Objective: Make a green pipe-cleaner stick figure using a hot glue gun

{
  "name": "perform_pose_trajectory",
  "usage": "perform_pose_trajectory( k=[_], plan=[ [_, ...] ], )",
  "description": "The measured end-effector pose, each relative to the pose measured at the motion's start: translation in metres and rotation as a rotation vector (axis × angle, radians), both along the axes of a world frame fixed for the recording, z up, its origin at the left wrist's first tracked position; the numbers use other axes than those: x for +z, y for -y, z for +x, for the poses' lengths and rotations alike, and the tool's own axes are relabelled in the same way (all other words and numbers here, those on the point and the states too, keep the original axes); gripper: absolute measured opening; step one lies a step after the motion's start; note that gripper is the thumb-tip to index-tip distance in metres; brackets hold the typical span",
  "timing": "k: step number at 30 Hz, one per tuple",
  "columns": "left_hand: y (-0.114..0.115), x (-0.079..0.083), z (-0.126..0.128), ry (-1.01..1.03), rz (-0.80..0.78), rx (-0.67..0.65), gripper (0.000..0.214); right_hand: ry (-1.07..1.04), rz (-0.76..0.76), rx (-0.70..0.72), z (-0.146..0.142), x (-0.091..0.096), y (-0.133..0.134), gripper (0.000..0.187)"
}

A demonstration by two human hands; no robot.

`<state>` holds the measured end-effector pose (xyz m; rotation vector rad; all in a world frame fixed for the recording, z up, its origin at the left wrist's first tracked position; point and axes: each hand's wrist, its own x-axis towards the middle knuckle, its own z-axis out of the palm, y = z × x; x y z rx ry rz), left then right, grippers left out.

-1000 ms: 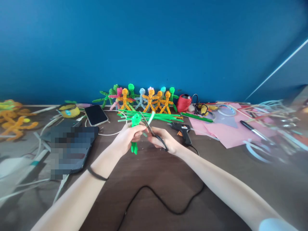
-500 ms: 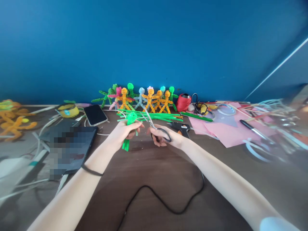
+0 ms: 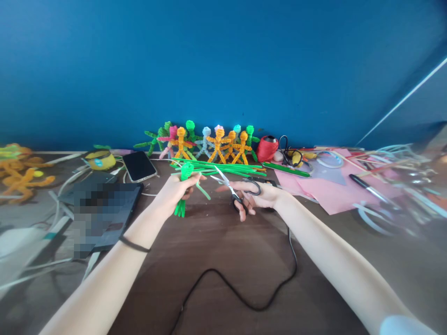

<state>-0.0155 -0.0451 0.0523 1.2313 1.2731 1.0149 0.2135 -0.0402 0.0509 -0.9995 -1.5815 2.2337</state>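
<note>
My left hand (image 3: pixel 182 187) is closed around a green pipe-cleaner figure (image 3: pixel 187 170). Its wound head sticks up above the fist, several strands hang below, and one loose end points right toward the scissors. In my right hand (image 3: pixel 256 195) is a pair of scissors (image 3: pixel 226 181) with black handles, fingers through the loops and blades spread apart. The blade tips point up and left, a little short of the loose green end. Just behind both hands lies a bundle of green pipe cleaners (image 3: pixel 240 170).
Several pipe-cleaner figures (image 3: pixel 219 145) lean against the blue wall. To the left are a phone (image 3: pixel 138 166) and a dark tablet (image 3: pixel 129 204). Red thread (image 3: pixel 267 149), pink paper (image 3: pixel 323 193) and a marker (image 3: pixel 370 190) lie right. A black cable (image 3: pixel 240 300) crosses the front of the table.
The scissors have moved right and down, away from my left hand, and their blades have opened. My left hand has shifted slightly left, and a loose green end now shows beside it.
</note>
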Motion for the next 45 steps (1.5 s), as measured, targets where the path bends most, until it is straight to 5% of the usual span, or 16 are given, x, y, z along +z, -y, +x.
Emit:
perform_pose_trajectory(
  k=[7, 14, 21, 32, 45],
  plan=[
    [-0.002, -0.002, -0.002, -0.014, 0.021, 0.062, 0.03, 0.231, 0.264, 0.037, 0.012, 0.015, 0.005, 0.071],
    [0.0, 0.0, 0.003, 0.051, 0.02, 0.074, 0.021, 0.41, 0.476, -0.008, 0.024, 0.028, 0.005, 0.08],
    [0.004, 0.005, 0.006, 0.167, -0.001, 0.045, 0.013, 0.909, 0.876, -0.382, 0.048, 0.034, -0.007, 0.054],
    [-0.001, -0.001, 0.005, 0.184, -0.025, 0.019, 0.012, 1.366, 0.889, -0.312, 0.107, 0.002, -0.037, 0.042],
    [0.007, 0.006, 0.012, 0.068, -0.039, -0.115, 0.012, 1.485, 0.891, -0.367, 0.109, -0.002, -0.037, 0.036]
  ],
)
